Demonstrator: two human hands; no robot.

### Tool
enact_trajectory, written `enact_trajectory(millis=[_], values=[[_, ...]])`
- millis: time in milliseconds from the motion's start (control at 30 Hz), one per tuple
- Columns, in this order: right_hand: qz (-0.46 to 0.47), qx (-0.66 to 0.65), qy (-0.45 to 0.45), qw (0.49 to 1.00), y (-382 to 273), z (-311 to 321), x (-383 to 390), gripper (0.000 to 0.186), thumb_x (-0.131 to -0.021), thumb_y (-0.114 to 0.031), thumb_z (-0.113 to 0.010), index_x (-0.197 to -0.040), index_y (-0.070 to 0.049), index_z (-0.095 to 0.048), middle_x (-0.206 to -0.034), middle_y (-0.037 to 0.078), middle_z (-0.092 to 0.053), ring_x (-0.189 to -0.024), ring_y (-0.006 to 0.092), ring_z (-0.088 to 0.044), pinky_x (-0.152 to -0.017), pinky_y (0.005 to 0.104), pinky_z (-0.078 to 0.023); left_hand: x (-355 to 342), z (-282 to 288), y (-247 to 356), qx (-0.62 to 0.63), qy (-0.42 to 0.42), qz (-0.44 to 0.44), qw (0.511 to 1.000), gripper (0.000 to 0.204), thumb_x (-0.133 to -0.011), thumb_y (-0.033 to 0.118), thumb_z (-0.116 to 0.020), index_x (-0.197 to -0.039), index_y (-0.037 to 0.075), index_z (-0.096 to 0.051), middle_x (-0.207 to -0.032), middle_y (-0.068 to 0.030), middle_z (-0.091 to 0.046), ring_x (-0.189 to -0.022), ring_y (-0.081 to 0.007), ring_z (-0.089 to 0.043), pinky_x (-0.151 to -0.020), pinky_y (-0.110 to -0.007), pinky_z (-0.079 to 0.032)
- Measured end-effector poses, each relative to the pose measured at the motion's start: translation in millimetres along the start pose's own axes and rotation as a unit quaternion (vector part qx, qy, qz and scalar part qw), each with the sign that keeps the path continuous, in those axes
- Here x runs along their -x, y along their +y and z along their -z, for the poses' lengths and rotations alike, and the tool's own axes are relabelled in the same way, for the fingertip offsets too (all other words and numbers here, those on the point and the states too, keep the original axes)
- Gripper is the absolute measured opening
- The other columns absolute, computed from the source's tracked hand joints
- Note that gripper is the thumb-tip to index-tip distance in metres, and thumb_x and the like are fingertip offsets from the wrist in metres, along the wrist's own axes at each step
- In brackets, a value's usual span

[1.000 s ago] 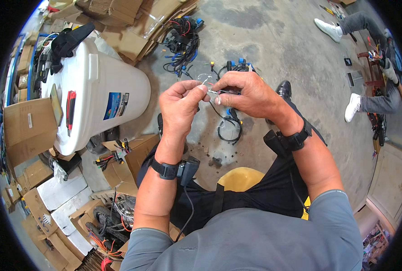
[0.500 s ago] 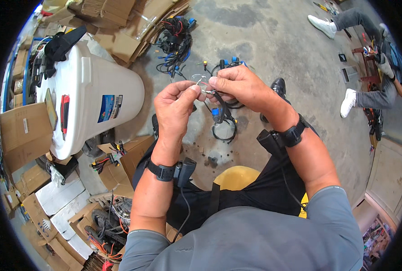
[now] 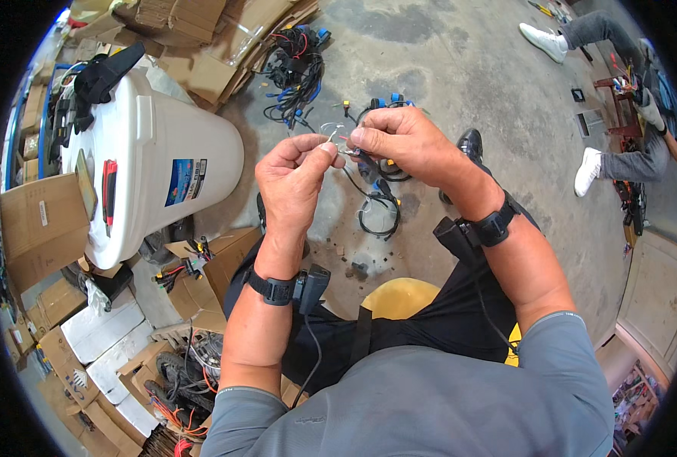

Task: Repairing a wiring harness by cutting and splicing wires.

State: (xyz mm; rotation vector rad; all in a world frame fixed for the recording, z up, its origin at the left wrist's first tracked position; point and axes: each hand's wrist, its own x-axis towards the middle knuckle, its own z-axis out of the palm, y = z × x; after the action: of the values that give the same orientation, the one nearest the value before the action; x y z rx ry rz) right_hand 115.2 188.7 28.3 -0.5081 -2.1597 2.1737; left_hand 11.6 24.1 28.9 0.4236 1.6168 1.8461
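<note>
Thin wire [image 3: 337,133] (light, limp, likely slippery), pinched between fingertips of left hand [image 3: 293,179] and right hand [image 3: 403,141]; best gripped near its ends.

We see 2 bare hands, the left hand [image 3: 293,179] and the right hand [image 3: 403,141]. Each wrist wears a black band [image 3: 271,289] with a small black box [image 3: 312,288] on it. A thin black cable [image 3: 308,365] hangs from the box. The shirt [image 3: 415,404] is grey with short sleeves. The trousers [image 3: 430,320] are black.
</note>
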Motion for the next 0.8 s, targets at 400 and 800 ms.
enact_trajectory(millis=[400,800], values=[[0.048,-0.001,-0.028,0.998,2,-6,0,0.025,-0.09,-0.019,-0.06,-0.1,0.004,-0.066,-0.088,0.007,-0.066,-0.082,0.011,-0.058,-0.074,0.0268,-0.048,1,0,3,-0.012,0.018,0.007,1.0,0.013,-0.085,0.003,-0.066,-0.095,-0.004,-0.065,-0.075,-0.0122,-0.068,-0.05,-0.0045,-0.048,-0.043,-0.017,-0.033],[0.037,-0.086,-0.048,0.994,17,-14,-4,0.022,-0.092,-0.016,-0.052,-0.093,0.004,-0.06,-0.082,0.008,-0.065,-0.076,0.0143,-0.06,-0.069,0.0294,-0.049,1,1,-1,-0.006,-0.005,-0.025,1.0,0.013,-0.083,0.001,-0.066,-0.095,-0.004,-0.065,-0.075,-0.0109,-0.069,-0.051,-0.0037,-0.048,-0.043,-0.017,-0.033]])
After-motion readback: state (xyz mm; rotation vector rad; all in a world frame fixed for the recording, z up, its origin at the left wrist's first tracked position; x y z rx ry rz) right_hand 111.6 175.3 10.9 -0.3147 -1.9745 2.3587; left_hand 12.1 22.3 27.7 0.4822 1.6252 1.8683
